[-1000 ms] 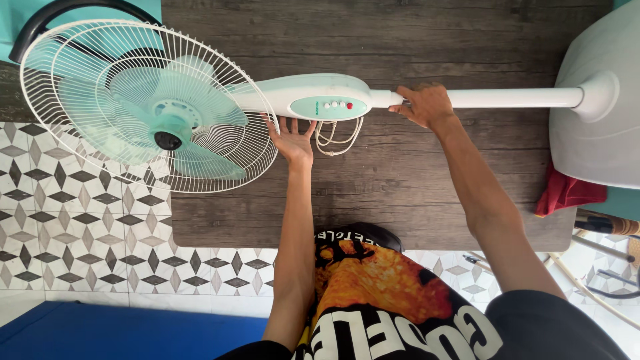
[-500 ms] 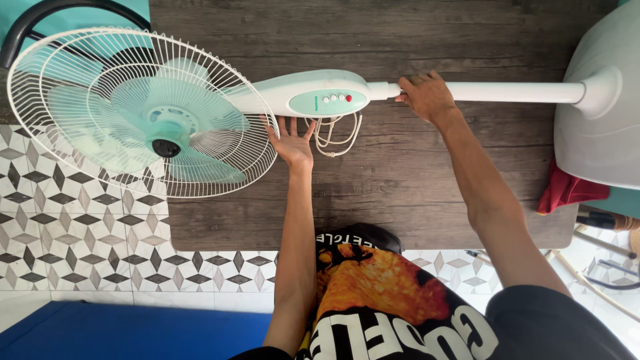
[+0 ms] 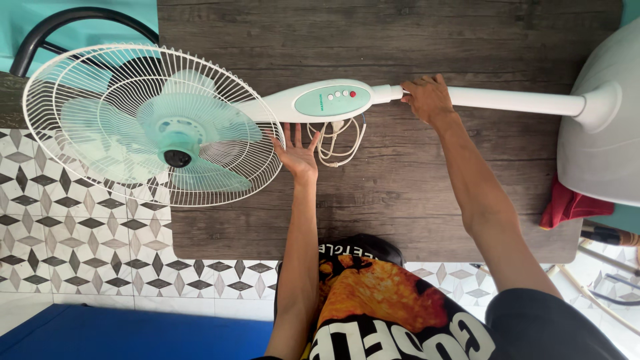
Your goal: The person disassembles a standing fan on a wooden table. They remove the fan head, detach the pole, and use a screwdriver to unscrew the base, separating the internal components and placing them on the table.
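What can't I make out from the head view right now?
- Left hand: fingertips go under the fan neck; whether they press on it is hidden.
- Right hand: palm side hidden by the hand itself, so its grip on the pole is unclear.
- Base: cut off by the right edge.
- Cord: its far end runs behind the neck.
- Motor: hidden behind the blades and grille.

bare tabletop (image 3: pixel 413 193) below pole (image 3: pixel 513 100), cord (image 3: pixel 340 143) beside grille (image 3: pixel 153 123)
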